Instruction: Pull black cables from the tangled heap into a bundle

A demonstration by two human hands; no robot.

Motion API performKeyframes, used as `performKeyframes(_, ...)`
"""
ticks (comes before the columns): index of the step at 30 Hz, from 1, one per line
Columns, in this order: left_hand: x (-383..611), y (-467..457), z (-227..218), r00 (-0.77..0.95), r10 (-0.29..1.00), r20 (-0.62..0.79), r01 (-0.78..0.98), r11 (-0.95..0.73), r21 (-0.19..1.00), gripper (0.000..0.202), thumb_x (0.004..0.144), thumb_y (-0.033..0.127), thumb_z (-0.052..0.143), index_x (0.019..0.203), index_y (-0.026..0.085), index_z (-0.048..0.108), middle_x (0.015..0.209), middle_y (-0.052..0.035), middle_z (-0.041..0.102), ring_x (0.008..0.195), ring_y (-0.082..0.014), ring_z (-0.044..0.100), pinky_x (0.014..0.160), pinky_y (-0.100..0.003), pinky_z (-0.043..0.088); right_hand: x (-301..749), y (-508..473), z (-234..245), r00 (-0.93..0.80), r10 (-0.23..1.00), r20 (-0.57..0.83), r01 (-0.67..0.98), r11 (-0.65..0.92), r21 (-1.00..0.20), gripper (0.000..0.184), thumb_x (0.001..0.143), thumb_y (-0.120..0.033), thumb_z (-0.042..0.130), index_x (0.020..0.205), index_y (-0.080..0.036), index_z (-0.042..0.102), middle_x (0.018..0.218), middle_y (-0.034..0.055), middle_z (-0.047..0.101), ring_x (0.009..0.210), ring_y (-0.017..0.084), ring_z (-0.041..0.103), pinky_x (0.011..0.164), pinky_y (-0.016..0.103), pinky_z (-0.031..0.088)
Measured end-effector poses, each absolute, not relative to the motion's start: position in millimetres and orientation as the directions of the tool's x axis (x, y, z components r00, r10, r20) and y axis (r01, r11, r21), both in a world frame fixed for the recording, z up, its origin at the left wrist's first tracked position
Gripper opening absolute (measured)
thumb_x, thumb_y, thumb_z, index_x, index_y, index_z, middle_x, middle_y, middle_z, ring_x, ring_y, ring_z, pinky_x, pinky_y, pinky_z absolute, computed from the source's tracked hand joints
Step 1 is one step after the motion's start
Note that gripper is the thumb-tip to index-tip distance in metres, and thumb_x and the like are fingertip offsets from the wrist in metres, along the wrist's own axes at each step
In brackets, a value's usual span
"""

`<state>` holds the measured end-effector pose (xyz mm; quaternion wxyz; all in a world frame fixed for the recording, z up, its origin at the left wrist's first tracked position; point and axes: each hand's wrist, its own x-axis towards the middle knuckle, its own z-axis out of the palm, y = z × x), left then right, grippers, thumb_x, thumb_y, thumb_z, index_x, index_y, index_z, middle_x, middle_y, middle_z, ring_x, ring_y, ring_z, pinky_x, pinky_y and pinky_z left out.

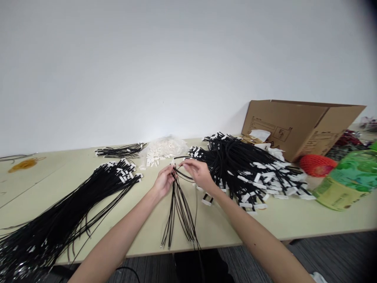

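Note:
In the middle of the table, my left hand is closed on the upper end of a small bundle of black cables. The cables fan out downward, with their lower ends near the table's front edge. My right hand is beside it, thumb and fingers pinched on a thin black cable that loops between the two hands. The fingertips hide the exact ends. Close behind the hands lies a clear plastic bag of small white pieces.
A long pile of black cables with white-tagged ends lies left, and a smaller bunch behind it. A large black cable heap is at right, before an open cardboard box. A green bottle and red netting stand far right.

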<state>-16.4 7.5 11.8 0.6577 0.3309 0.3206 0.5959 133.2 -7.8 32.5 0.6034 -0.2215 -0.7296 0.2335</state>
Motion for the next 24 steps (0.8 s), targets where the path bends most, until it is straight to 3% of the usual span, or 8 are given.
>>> performKeyframes(2,-17.2,9.0,12.1,0.053,0.998,-0.030,-0.567,0.055,0.822,0.006,0.068,0.016,0.064,0.069,0.010,0.063,0.063,-0.0009,0.056,0.053,-0.0059,0.048,0.051,-0.018,0.042,139.1,-5.2,39.6,-0.037,0.752,0.658,-0.215,0.637,-0.740,0.014,0.082,-0.032,0.052,0.085,-0.018,0.056,0.081,0.0035,0.062,0.076,0.015,0.060,0.075,0.034,0.050)
performKeyframes(4,-17.7,9.7,11.7,0.035,0.999,-0.032,-0.566,0.046,0.823,0.006,0.068,0.015,0.065,0.068,0.009,0.063,0.063,-0.0010,0.055,0.053,-0.0053,0.047,0.049,-0.017,0.040,149.3,-0.4,46.4,0.076,0.833,0.549,-0.419,0.526,-0.740,0.018,0.078,-0.036,0.057,0.081,-0.018,0.055,0.075,0.0005,0.058,0.070,0.013,0.059,0.070,0.032,0.051)
performKeyframes(8,-18.6,10.2,9.1,0.021,0.998,-0.060,-0.537,0.062,0.842,0.007,0.068,0.017,0.065,0.070,0.010,0.064,0.062,-0.0014,0.054,0.056,-0.0061,0.048,0.048,-0.016,0.039,176.2,11.6,54.9,0.307,0.846,0.437,-0.525,0.533,-0.664,0.022,0.070,-0.036,0.065,0.080,-0.018,0.058,0.068,-0.0028,0.051,0.054,0.005,0.047,0.048,0.018,0.042)
performKeyframes(10,-19.1,10.7,7.7,0.020,0.998,-0.064,-0.523,0.065,0.850,0.007,0.068,0.017,0.065,0.071,0.010,0.065,0.063,-0.0015,0.054,0.057,-0.0063,0.048,0.049,-0.016,0.039,186.0,14.2,56.6,0.443,0.784,0.435,-0.405,0.608,-0.683,0.024,0.071,-0.037,0.064,0.086,-0.018,0.061,0.069,-0.0021,0.050,0.050,0.004,0.042,0.040,0.016,0.032)
performKeyframes(13,-19.0,11.2,6.8,0.041,0.998,-0.054,-0.518,0.067,0.853,0.007,0.069,0.017,0.065,0.071,0.010,0.064,0.063,-0.0015,0.054,0.057,-0.0063,0.048,0.049,-0.016,0.039,188.3,9.7,56.9,0.507,0.598,0.620,0.017,0.713,-0.701,0.024,0.078,-0.035,0.057,0.093,-0.019,0.064,0.073,0.0006,0.052,0.056,0.008,0.044,0.045,0.020,0.034)
performKeyframes(17,-17.3,9.7,8.1,0.083,0.996,-0.036,-0.538,0.075,0.839,0.005,0.068,0.015,0.065,0.071,0.010,0.064,0.063,-0.0014,0.055,0.056,-0.0063,0.048,0.049,-0.017,0.039,171.3,-3.0,51.5,0.102,0.441,0.891,0.472,0.767,-0.434,0.015,0.082,-0.026,0.053,0.084,-0.020,0.067,0.069,0.0024,0.054,0.065,0.014,0.047,0.061,0.028,0.040)
performKeyframes(20,-15.9,7.7,9.7,0.119,0.993,-0.006,-0.549,0.071,0.833,0.006,0.067,0.015,0.065,0.071,0.011,0.065,0.064,-0.0016,0.056,0.057,-0.0065,0.049,0.050,-0.017,0.039,156.9,-6.7,43.4,-0.163,0.384,0.909,0.580,0.782,-0.227,0.015,0.082,-0.023,0.053,0.075,-0.020,0.066,0.064,0.0025,0.055,0.065,0.015,0.045,0.062,0.029,0.039)
performKeyframes(24,-14.8,6.3,10.4,0.151,0.988,0.016,-0.548,0.070,0.834,0.007,0.068,0.017,0.065,0.072,0.011,0.065,0.065,-0.0017,0.057,0.058,-0.0070,0.050,0.053,-0.017,0.039,149.4,-5.3,36.4,-0.259,0.336,0.906,0.629,0.770,-0.105,0.014,0.081,-0.022,0.053,0.072,-0.019,0.063,0.063,0.0019,0.054,0.065,0.015,0.043,0.061,0.027,0.038)
